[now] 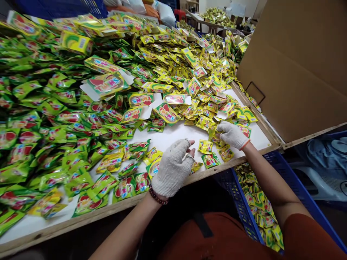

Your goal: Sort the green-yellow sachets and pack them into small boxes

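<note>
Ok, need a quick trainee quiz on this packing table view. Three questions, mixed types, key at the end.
1. True or false: the left hand and the right hand both wear white gloves.
2. Which wrist has the beaded bracelet on it?
3. Multiple choice: the packets heaped along the left of the picture are mostly
A. blue
B. green
C. white

Key:
1. True.
2. The left wrist.
3. B, green.
</note>
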{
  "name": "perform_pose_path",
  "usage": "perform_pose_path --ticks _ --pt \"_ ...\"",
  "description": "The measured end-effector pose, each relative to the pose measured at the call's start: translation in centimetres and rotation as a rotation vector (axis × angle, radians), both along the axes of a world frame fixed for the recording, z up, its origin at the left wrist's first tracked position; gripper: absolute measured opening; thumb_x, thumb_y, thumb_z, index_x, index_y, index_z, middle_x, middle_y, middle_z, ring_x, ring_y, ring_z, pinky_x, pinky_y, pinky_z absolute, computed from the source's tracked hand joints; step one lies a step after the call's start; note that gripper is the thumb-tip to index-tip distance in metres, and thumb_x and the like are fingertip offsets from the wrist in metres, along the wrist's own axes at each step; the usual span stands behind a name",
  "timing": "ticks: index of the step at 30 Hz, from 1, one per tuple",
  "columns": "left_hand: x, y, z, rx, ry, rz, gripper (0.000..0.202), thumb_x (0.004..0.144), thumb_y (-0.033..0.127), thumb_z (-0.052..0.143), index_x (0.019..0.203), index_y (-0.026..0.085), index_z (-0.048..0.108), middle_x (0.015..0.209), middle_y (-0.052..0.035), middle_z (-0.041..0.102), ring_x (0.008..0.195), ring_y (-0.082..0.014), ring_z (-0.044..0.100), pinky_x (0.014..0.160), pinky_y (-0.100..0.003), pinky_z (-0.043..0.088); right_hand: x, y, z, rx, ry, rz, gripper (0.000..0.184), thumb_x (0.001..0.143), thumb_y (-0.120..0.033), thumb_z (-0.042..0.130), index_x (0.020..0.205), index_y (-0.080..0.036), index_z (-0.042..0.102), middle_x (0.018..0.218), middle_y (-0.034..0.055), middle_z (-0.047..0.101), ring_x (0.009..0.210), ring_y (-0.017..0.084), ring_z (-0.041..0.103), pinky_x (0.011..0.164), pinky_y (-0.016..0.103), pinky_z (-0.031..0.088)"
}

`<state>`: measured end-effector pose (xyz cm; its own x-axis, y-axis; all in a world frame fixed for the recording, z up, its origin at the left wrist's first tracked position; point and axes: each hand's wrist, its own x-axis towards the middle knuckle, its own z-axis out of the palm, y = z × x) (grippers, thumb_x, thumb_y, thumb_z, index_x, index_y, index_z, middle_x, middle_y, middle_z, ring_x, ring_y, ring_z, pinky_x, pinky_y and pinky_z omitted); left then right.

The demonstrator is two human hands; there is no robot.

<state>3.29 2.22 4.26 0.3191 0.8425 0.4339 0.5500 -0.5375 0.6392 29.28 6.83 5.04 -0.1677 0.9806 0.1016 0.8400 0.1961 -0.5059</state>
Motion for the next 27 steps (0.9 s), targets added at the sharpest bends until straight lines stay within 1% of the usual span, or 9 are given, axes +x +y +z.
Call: perform_pose_path --ticks 3,6,10,12,13,17,21,23,27 --pt "-0.5 -0.1 -0.3 -0.103 -0.052 0.032 0.026 0.091 0.028 0.053 0.108 0.015 0.068 0.105 -0.0092 0.073 0.089 -0.0201 0.069 0.082 -0.034 0.057 -0.1 -0.8 0.6 0.077 0.116 -0.009 0.017 0.072 -0.025 0.058 0.064 -0.021 0.044 0.070 -0.0001 0.046 0.072 0.016 0.044 0.070 0.029 0.037" --pt "0.0 0.1 -0.4 -0.308 -0.218 0.027 0.033 0.088 0.035 0.058 0.111 0.013 0.067 0.109 -0.0117 0.072 0.093 -0.0219 0.070 0.085 -0.037 0.058 -0.9 -2.4 2.4 0.005 0.341 0.017 0.022 0.075 -0.032 0.062 0.065 -0.020 0.047 0.068 -0.0017 0.044 0.066 0.014 0.040 0.063 0.027 0.035" --pt "1.4 0.0 0.2 -0.680 -0.538 -0.168 0.050 0.080 0.042 0.067 0.119 0.010 0.063 0.113 -0.0137 0.071 0.093 -0.0227 0.071 0.080 -0.037 0.061 -2.7 -4.3 3.5 -0.165 0.561 0.169 0.022 0.079 -0.037 0.066 0.073 -0.017 0.058 0.072 -0.0002 0.053 0.069 0.014 0.047 0.063 0.026 0.039" --pt "1.6 -0.2 0.5 -0.820 -0.610 -0.230 0.047 0.080 0.045 0.068 0.111 0.010 0.067 0.105 -0.0117 0.073 0.086 -0.0217 0.071 0.076 -0.036 0.062 -3.4 -4.8 3.2 -0.205 0.597 0.229 0.025 0.080 -0.040 0.068 0.076 -0.017 0.061 0.074 0.0006 0.057 0.070 0.015 0.050 0.065 0.027 0.041" --pt "1.6 -0.3 0.5 -0.856 -0.631 -0.215 0.045 0.079 0.046 0.069 0.106 0.011 0.069 0.099 -0.0103 0.074 0.081 -0.0210 0.071 0.073 -0.035 0.062 -3.6 -4.9 3.0 -0.209 0.614 0.238 0.028 0.080 -0.043 0.069 0.076 -0.017 0.061 0.073 0.0007 0.057 0.070 0.015 0.051 0.065 0.027 0.042" --pt "0.7 -0.9 0.4 -0.856 -0.715 -0.023 0.040 0.073 0.046 0.074 0.094 0.012 0.071 0.086 -0.0057 0.072 0.073 -0.0184 0.069 0.064 -0.030 0.061 -3.8 -5.1 2.7 -0.136 0.645 0.233 0.037 0.085 -0.053 0.065 0.075 -0.017 0.061 0.083 0.0043 0.062 0.078 0.018 0.056 0.072 0.031 0.046" --pt "0.3 -1.4 0.3 -0.870 -0.711 -0.050 0.037 0.074 0.045 0.074 0.091 0.012 0.071 0.087 -0.0055 0.072 0.075 -0.0174 0.068 0.067 -0.030 0.061 -4.4 -5.1 3.1 -0.118 0.517 0.329 0.034 0.087 -0.049 0.064 0.074 -0.017 0.063 0.103 0.0089 0.067 0.095 0.022 0.060 0.087 0.036 0.047" --pt "0.5 -1.8 0.1 -0.876 -0.774 -0.068 0.037 0.074 0.045 0.074 0.093 0.013 0.070 0.091 -0.0056 0.072 0.078 -0.0180 0.069 0.070 -0.031 0.061 -5.1 -5.1 3.1 -0.123 0.501 0.304 0.033 0.088 -0.048 0.063 0.076 -0.017 0.063 0.101 0.0083 0.067 0.093 0.021 0.060 0.085 0.035 0.048" --pt "0.5 -2.5 -0.4 -0.822 -0.942 -0.015 0.034 0.074 0.041 0.075 0.094 0.015 0.065 0.092 -0.0034 0.070 0.080 -0.0162 0.067 0.071 -0.029 0.060 -6.2 -5.4 2.6 -0.122 0.543 0.208 0.032 0.090 -0.046 0.058 0.076 -0.017 0.057 0.076 0.0015 0.058 0.073 0.015 0.052 0.066 0.026 0.043"
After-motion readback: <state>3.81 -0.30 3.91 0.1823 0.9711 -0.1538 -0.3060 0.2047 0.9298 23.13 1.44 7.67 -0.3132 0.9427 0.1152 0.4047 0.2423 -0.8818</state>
